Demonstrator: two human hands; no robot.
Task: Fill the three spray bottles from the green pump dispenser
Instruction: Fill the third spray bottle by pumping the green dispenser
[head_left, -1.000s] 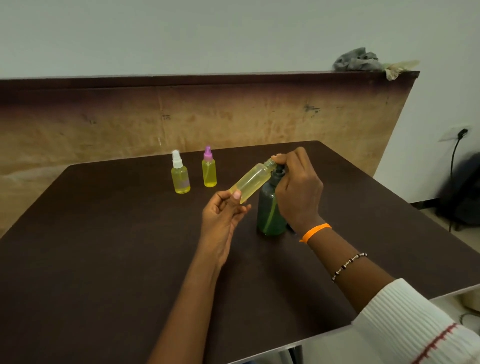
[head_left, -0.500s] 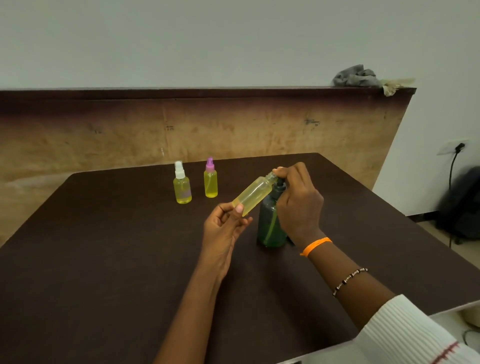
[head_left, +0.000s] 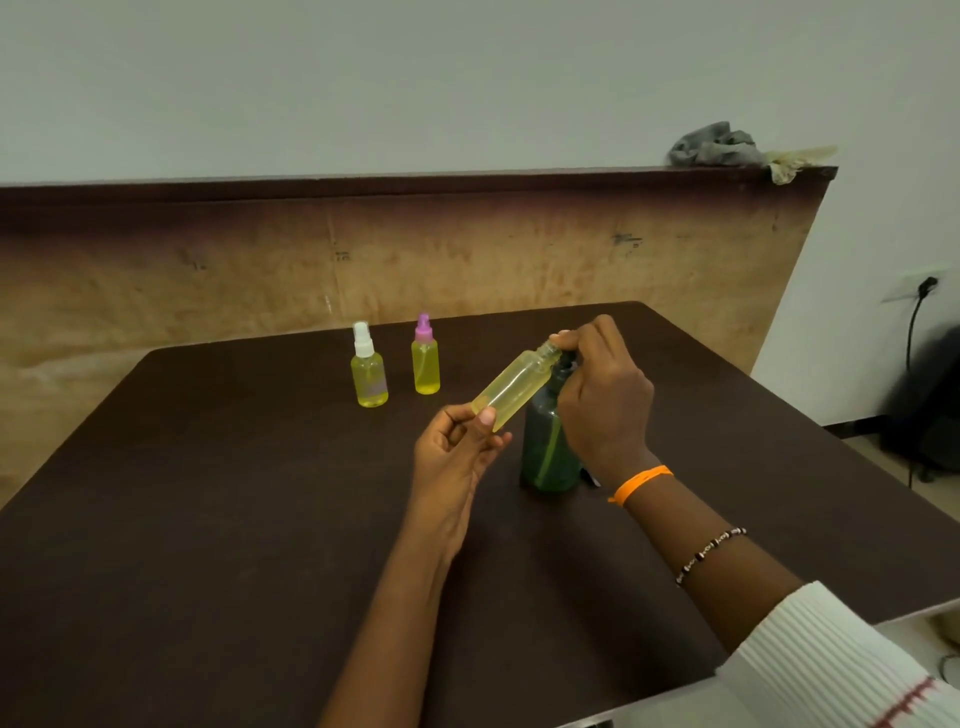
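Note:
A green pump dispenser (head_left: 545, 447) stands on the dark table (head_left: 208, 519). My left hand (head_left: 457, 452) pinches the base of an uncapped spray bottle (head_left: 511, 389) of yellow liquid, tilted with its open neck at the pump head. My right hand (head_left: 597, 395) is curled over the pump head and hides it. Two capped spray bottles of yellow liquid stand upright farther back: one with a white sprayer (head_left: 368, 366), one with a purple sprayer (head_left: 426, 356).
A wooden board (head_left: 467, 260) leans upright behind the table. A grey cloth (head_left: 711, 145) lies on its top right corner. A small dark object (head_left: 589, 475) lies on the table by my right wrist. A dark bag (head_left: 930, 405) sits on the floor at right.
The head camera has tilted, so everything sits lower in view. Both hands keep their hold at the dispenser; the tilted bottle has barely moved.

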